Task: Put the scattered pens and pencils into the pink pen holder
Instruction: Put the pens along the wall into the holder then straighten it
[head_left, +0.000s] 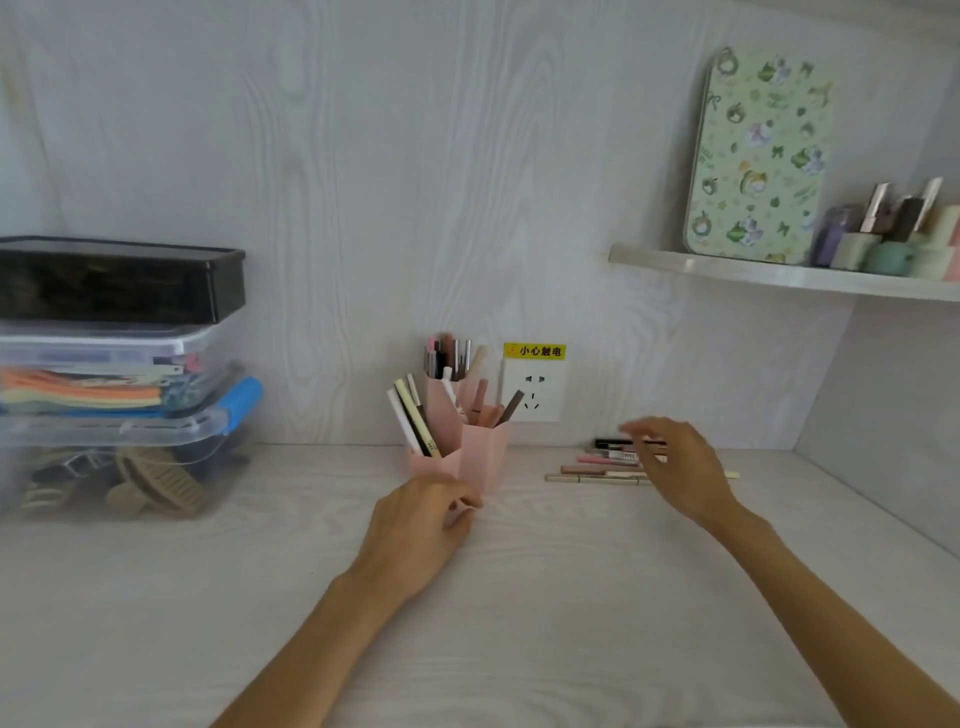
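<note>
**Holder braced, loose pens waiting to its right**

The pale wood-grain desk (519, 597) is carrying everything here. The pink pen holder (480, 452) is standing upright at the back near the wall, just left of the wall socket (532, 389), already bristling with pens that are leaning out leftward and upward. The left hand (415, 525) is curling round the holder's front lower corner, steadying it. The right hand (675, 467) is hovering with fingers spread and relaxed, holding nothing, over the scattered pens and pencils (597, 470).

Those are lying flat in a loose row just right of the holder, long axes running left to right, roughly parallel to the wall; which end is the tip is too blurred to tell.

The risks, as I judge them: a hurried sweep sending the round pens rolling, or a new pen snagging the leaning ones and tipping the crowded holder if the left hand is loosening.
</note>
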